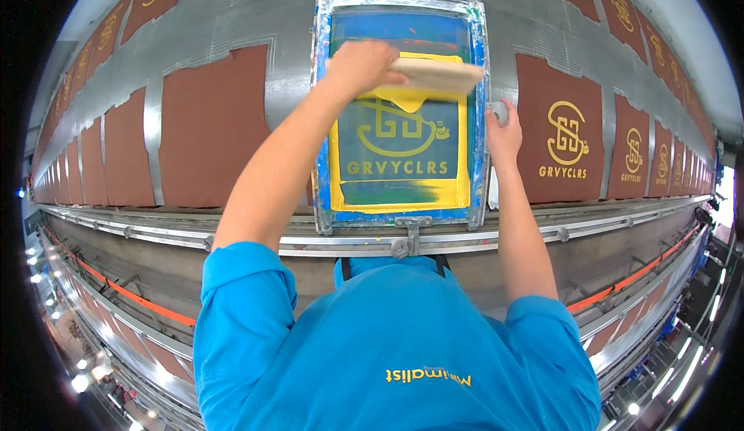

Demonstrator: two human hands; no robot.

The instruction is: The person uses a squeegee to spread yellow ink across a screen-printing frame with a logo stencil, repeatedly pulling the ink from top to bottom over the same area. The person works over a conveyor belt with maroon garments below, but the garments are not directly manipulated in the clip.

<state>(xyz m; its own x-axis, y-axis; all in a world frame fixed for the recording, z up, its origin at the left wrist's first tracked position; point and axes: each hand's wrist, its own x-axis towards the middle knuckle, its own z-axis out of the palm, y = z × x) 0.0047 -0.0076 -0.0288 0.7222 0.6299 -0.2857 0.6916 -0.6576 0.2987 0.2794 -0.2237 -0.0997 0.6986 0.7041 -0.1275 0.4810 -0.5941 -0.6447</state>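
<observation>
The printing looks roughly mid-row: on the near side of the long table (291, 67), the brown fabric panel (552, 90) just right of the screen carries a yellow emblem and lettering, as do those beyond it, while the plain brown panel (203, 133) to the left and its neighbours are bare. Across the table, the far-row panels (138, 14) that I can make out bear yellow emblems too. The screen frame (478, 36) sits between the printed and plain near panels, over a spot whose cloth I can't properly see, so whether that one is finished I can't tell. The person's left hand (363, 67) has its fingers clamped on the left end of a squeegee (442, 76), blurred over the screen's far half, with yellow ink (407, 100) pooled just on its near side. The right hand (504, 130) has thumb and fingers closed around a pale handle (497, 111) at the frame's right edge. By my reckoning, the plain panels leftward are what remains.
</observation>
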